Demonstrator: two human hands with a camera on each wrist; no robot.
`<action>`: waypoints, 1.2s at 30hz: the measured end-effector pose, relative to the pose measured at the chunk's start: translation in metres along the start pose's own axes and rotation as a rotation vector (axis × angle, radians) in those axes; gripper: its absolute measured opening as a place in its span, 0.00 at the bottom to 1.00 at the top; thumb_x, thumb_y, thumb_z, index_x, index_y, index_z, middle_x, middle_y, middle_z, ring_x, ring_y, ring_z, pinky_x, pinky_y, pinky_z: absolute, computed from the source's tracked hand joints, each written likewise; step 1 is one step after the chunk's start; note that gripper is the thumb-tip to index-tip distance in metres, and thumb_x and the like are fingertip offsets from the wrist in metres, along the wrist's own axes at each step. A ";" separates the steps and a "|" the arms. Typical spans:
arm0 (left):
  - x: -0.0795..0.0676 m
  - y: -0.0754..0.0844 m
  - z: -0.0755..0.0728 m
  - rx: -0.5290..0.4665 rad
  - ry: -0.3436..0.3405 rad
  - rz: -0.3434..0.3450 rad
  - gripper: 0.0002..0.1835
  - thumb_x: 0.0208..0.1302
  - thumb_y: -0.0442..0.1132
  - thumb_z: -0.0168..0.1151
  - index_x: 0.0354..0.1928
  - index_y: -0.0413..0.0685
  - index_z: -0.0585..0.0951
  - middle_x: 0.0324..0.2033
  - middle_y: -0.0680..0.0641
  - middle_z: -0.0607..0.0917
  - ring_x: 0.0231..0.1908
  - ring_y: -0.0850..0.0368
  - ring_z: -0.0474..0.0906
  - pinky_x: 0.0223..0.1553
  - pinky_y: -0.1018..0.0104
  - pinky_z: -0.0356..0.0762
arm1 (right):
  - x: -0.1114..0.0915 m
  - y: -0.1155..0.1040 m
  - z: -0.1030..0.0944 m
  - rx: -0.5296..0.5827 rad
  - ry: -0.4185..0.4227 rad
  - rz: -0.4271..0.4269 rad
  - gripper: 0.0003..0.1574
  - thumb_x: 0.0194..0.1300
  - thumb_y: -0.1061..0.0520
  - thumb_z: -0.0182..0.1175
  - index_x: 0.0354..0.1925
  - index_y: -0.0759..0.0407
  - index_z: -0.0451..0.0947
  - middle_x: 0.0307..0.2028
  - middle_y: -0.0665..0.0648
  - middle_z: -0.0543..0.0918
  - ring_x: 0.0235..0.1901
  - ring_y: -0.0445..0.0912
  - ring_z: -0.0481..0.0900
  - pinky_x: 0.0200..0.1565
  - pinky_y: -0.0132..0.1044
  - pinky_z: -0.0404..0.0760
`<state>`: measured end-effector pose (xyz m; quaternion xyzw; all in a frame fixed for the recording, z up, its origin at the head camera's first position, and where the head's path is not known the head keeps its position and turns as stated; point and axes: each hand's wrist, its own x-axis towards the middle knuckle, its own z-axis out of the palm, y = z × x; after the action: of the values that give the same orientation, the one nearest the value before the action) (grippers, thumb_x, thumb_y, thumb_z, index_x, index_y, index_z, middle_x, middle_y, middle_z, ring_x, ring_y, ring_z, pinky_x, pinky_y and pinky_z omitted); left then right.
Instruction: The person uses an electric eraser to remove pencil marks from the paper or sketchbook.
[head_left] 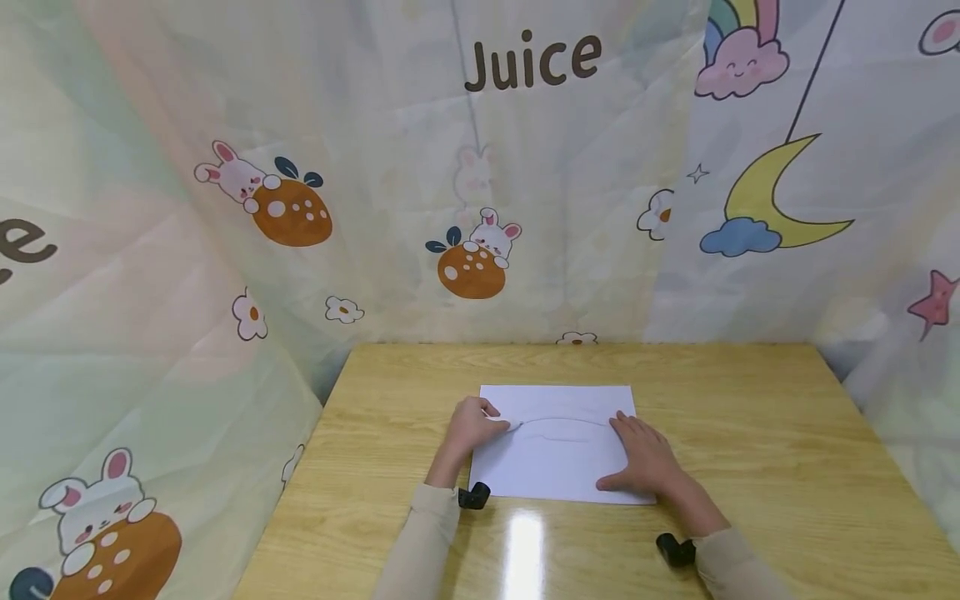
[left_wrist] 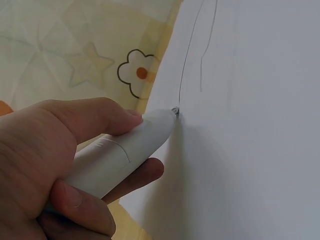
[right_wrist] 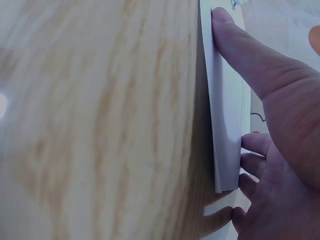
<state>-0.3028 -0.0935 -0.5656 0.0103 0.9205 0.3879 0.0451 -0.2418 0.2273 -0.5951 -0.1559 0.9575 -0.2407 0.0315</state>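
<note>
A sheet of white paper lies on the wooden table. My left hand grips a chunky white pen-shaped tool with a small metal tip, thumb and fingers around its body. The tip meets the paper near its left side, at the end of a thin curved line. A shorter line runs below that curve. On the paper's right side my right hand lies with its fingers spread, and the thumb presses near the lower edge. From the side, the paper looks several layers thick.
The wooden table extends around the paper on all sides. Behind and beside it hangs a printed cloth with rabbits, flowers and a moon. A small black device sits at each wrist.
</note>
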 end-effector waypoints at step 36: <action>-0.004 0.003 -0.003 0.023 -0.029 0.020 0.12 0.49 0.44 0.76 0.29 0.46 0.83 0.28 0.50 0.81 0.27 0.56 0.75 0.27 0.63 0.74 | 0.000 -0.001 0.004 0.005 -0.003 0.010 0.76 0.36 0.26 0.74 0.69 0.70 0.59 0.70 0.72 0.57 0.67 0.68 0.53 0.62 0.66 0.51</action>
<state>-0.2987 -0.0941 -0.5607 0.0255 0.9240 0.3777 0.0545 -0.2406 0.2251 -0.5980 -0.1514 0.9576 -0.2426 0.0343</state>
